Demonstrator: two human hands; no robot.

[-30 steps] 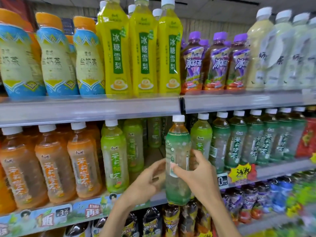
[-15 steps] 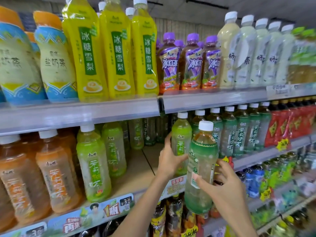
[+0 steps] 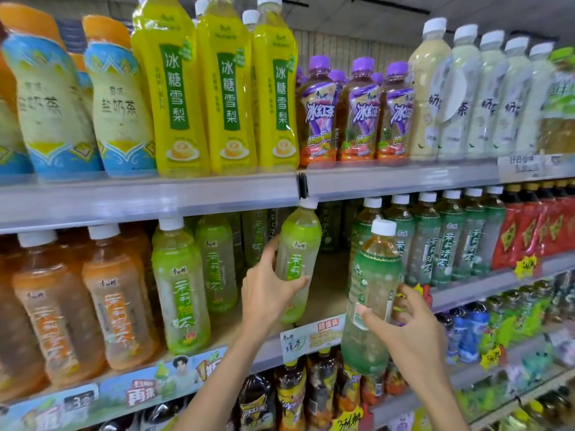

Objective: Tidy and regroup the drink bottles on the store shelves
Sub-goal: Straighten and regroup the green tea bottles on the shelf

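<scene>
Since half a second ago our left hand has gone from reaching around the light-green bottle to closing on it: fingers and thumb are now wrapped around its lower body, and its base has left the middle shelf, so it hangs tilted with its cap close under the upper shelf rail. Before, it stood upright on the boards. Our right hand remains clamped on the dark-green bottle, thumb pressed on the label front and fingers curled behind; that bottle sits a little higher than before and is held out in front of the middle shelf's front edge, clear of it, just right of the bare gap in the boards.

The light-green bottle has a white cap, a pale lime sleeve with green characters running down it, and pale liquid inside. The dark-green bottle also has a white cap, amber tea showing at its neck, and a deep green sleeve fading to clear toward the base. To the left of the gap stands a row of matching light-green bottles, and beyond them orange bottles near the shelf's left end. To the right stands a row of dark-green bottles, then red ones.
</scene>
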